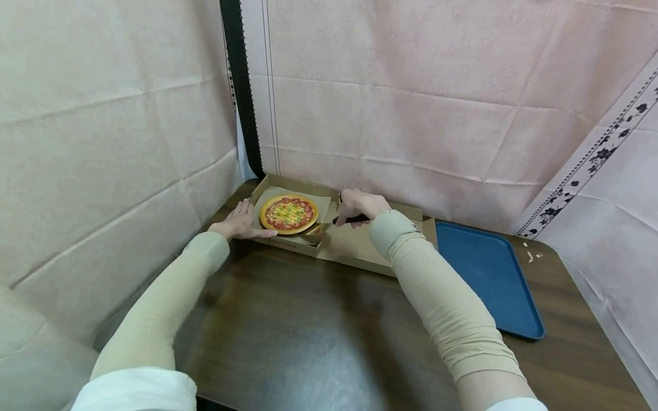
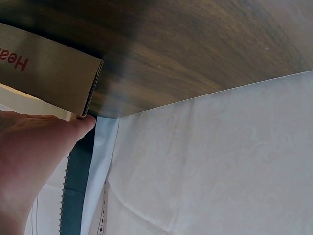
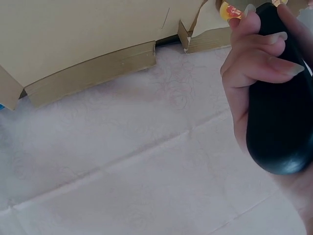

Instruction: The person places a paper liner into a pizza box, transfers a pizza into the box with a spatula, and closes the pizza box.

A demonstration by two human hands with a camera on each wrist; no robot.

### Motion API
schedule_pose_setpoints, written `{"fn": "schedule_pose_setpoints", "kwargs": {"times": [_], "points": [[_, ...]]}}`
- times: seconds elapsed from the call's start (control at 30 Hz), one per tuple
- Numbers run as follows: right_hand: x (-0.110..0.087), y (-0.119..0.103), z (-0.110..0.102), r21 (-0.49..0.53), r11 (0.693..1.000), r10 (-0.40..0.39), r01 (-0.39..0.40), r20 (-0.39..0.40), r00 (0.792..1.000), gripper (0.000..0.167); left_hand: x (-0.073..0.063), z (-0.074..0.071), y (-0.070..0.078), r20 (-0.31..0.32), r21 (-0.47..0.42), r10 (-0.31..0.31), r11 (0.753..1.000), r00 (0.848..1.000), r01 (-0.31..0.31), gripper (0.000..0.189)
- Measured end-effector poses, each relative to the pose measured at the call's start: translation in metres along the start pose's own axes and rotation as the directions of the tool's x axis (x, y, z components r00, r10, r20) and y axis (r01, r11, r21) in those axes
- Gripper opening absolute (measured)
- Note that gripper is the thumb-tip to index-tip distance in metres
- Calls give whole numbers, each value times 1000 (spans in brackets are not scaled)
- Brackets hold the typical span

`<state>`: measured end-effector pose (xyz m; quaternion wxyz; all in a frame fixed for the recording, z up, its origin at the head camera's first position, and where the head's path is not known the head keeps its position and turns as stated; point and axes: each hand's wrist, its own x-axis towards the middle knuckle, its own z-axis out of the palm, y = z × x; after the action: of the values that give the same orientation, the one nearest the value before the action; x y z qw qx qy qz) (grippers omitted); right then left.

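A whole round pizza (image 1: 289, 214) with red and yellow topping lies on paper inside an open cardboard pizza box (image 1: 288, 245). My left hand (image 1: 240, 221) is at the box's near left corner, fingers extended along its side and thumb along the front edge. In the left wrist view, this hand (image 2: 36, 142) touches the box corner (image 2: 80, 100). My right hand (image 1: 357, 206) grips a black-handled tool (image 1: 354, 219) over the lid side, its front end pointing at the pizza. The right wrist view shows fingers curled round the thick black handle (image 3: 279, 117); the tool's front end is hidden there.
The box lid (image 1: 354, 245) lies folded out to the right on the dark wooden table (image 1: 288, 319). Beside it is a blue tray (image 1: 483, 268), partly behind my right forearm. Pale cloth (image 1: 411, 125) hangs close behind the box and along the left side.
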<state>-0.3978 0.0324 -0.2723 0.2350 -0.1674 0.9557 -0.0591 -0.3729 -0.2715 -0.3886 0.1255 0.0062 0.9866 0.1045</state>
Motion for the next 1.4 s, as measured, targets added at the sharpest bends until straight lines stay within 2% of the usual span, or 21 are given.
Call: {"fn": "schedule_pose_setpoints", "kwargs": {"times": [0.17,0.5,0.57,0.63,0.67,0.73,0.77,0.87,0.9,1.2,1.4], "points": [[-3,-3,0,21,1000,-6,6,-3,1000,26,0,0,0,-8,17,-3,1000,1000,3,122],[-8,-4,-5,-11,1000,-11,10,-11,1000,21,0,4,-1,-3,8,2,1000,1000,-2,122],[-9,-2,-6,-15,1000,-16,16,-9,1000,25,-1,4,-1,-1,9,3,1000,1000,-3,122],[-9,1,-6,-12,1000,-26,26,-8,1000,42,-1,4,-1,0,6,0,1000,1000,0,122],[-10,3,-6,-8,999,-37,36,-11,999,53,-1,4,-1,-1,5,-1,1000,1000,1,122],[-11,8,-5,-5,999,-52,52,-22,998,56,-2,3,0,-2,3,-4,1000,1000,4,122],[-12,11,-4,-4,998,-60,60,-28,998,53,-2,3,0,-4,1,-4,1000,1000,4,122],[-14,22,-2,-2,996,-87,87,-46,995,25,-3,3,0,-9,3,-2,1000,1000,2,122],[-15,25,-1,-2,995,-95,95,-52,994,21,-3,3,0,-8,3,-2,1000,1000,2,123],[-23,63,16,13,989,-144,146,-106,984,31,-2,3,-1,-10,0,-6,1000,1000,6,123],[-20,85,33,67,971,-210,228,-210,955,32,-4,2,-1,-10,-1,9,1000,1000,-9,121]]}}
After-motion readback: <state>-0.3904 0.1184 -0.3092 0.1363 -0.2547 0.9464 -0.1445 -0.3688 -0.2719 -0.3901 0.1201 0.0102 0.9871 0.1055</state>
